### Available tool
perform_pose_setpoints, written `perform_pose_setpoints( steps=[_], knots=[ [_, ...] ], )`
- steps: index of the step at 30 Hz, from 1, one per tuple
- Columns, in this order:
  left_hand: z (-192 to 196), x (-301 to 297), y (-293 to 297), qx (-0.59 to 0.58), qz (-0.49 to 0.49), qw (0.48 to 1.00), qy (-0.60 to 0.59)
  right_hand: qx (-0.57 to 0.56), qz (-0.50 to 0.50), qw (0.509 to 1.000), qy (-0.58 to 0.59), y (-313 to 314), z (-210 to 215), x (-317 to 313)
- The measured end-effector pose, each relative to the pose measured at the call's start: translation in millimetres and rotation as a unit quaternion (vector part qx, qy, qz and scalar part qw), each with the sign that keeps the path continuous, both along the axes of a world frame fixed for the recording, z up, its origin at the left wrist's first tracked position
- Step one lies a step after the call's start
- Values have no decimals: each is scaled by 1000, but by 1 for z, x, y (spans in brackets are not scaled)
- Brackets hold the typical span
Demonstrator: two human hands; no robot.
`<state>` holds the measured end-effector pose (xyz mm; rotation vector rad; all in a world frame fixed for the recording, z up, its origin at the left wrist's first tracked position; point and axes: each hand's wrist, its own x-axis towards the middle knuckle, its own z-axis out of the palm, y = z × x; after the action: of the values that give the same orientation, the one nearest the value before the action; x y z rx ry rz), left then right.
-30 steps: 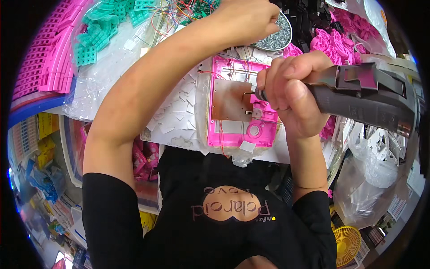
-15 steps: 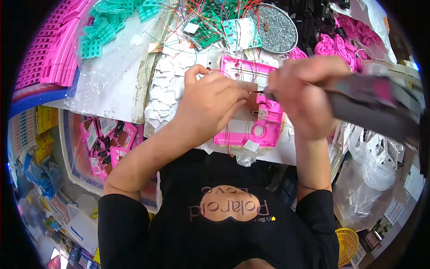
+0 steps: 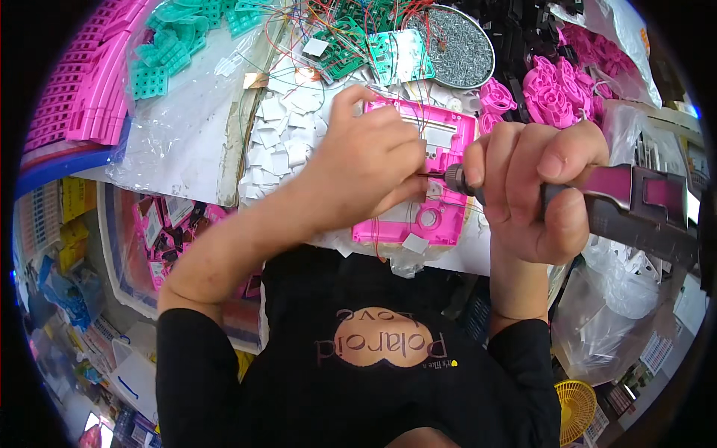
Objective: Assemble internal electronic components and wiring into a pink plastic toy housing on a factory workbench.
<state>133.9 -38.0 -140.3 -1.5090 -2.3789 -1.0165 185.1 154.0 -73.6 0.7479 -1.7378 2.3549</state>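
Observation:
On the bench before me lies a pink plastic casing (image 3: 366,233), with thin wires and small fittings inside. My right hand (image 3: 534,187) is wrapped round a dark electric screwdriver (image 3: 635,224), held nearly level with its bit pointing left. The bit reaches the fingertips of my left hand (image 3: 373,160), which hovers over the casing's left part. Those fingers are closed together at the bit; whatever they pinch is hidden. Near the casing's front edge is a small white square (image 3: 415,243).
Behind the casing are green circuit boards (image 3: 399,56) with tangled wires and a round dish of screws (image 3: 463,52). White paper squares (image 3: 269,160) pile up at left. Pink parts (image 3: 553,89) heap at the right, stacked pink panels (image 3: 89,82) at far left. A bin (image 3: 134,295) stands lower left.
My right hand and the screwdriver have moved slightly right and nearer to me. My left hand has shifted a little right and away from me, hiding a brown board seen under it before.

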Motion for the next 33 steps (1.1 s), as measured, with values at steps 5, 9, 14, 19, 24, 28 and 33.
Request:
perform_pose_setpoints(
  steps=[5,9,14,19,24,28,33],
  knots=[
    [34,-98,52,-39,-19,995,-89,-18,-26,999,-20,-4,-3,1],
    [3,-124,126,-249,31,965,75,-39,-28,998,-32,-15,-5,1],
    [-2,-132,143,-288,15,957,42,-16,-39,998,-44,-31,-11,0],
    [-12,-130,144,-247,5,959,138,57,-37,997,-30,-33,-20,-18],
    [5,-141,120,-41,58,997,23,73,-37,996,-22,-39,-25,-26],
    [60,-123,35,86,7,952,-294,81,-27,996,-7,-41,-25,-33],
    [44,-81,-45,103,43,941,-320,151,-77,985,20,-50,-30,-31]
  ],
)
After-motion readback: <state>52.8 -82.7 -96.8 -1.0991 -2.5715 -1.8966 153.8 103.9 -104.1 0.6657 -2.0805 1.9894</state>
